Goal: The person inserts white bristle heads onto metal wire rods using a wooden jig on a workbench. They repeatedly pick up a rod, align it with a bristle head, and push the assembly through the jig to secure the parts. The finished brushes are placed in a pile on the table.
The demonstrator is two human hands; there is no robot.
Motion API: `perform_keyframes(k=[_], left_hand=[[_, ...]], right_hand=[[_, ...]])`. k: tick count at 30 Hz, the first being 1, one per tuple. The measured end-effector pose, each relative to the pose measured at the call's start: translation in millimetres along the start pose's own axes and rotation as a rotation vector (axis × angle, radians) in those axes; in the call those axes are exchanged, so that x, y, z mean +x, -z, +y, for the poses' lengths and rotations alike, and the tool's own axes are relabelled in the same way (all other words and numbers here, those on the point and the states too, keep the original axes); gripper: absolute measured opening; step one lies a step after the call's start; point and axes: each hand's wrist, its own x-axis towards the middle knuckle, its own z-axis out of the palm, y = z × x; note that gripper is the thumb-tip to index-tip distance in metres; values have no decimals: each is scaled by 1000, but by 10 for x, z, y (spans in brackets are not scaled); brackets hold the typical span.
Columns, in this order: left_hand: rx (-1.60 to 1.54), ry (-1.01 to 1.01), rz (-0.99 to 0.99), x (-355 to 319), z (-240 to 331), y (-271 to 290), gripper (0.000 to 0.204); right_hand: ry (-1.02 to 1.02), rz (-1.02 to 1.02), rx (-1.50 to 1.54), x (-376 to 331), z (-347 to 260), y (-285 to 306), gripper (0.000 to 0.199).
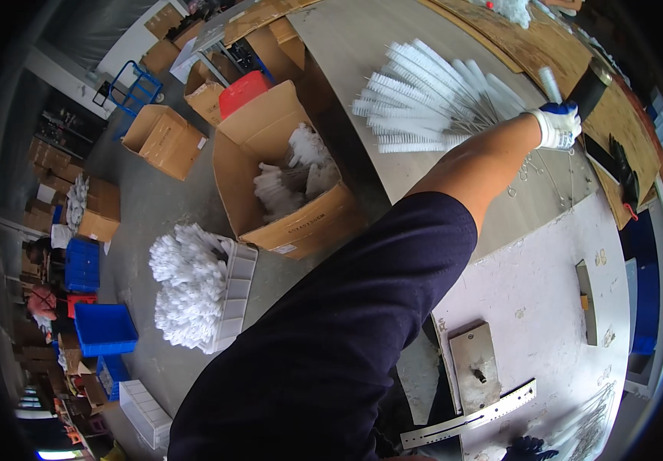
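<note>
My left arm in a dark sleeve reaches across to the far right. My left hand [559, 126], in a white and blue glove, is closed around a white bristle brush [550, 83], whose head stands up above the fist. Beside it on the grey table [423, 173] lies a fanned pile of white bristle brushes [423, 96]. Their thin wire stems, some with looped ends, run under and past my forearm and hand. At the bottom edge my right hand [531, 449], in a dark blue glove, is only partly in view; its grip is hidden. Thin wires [589, 422] lie near it.
A dark cylinder [591, 86] stands beside my left hand. A metal block [476, 365] and perforated strip [473, 415] lie on the white table. At left, a cardboard box [308, 227] and pale crate [239, 288] hold white brushes; blue bins [106, 329] stand beyond.
</note>
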Motion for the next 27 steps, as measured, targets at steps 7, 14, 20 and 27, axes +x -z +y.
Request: perform_keyframes(k=[7,14,20,27], left_hand=[[-153,488,100,-225,-497,-48,20],[-704,688,-22,-410,-432,1527,22],[-2446,1292,33,-705,735,2721,27],[-2944,1212,131,-441,1508,3105,31]], right_hand=[[-48,121,115,-363,128,-507,39],[190,-27,-173,-1077,289,-1670,29],[140,-383,-394,-1310,523,-2778,18],[78,-583,-836,-1333,382,-3072,28]])
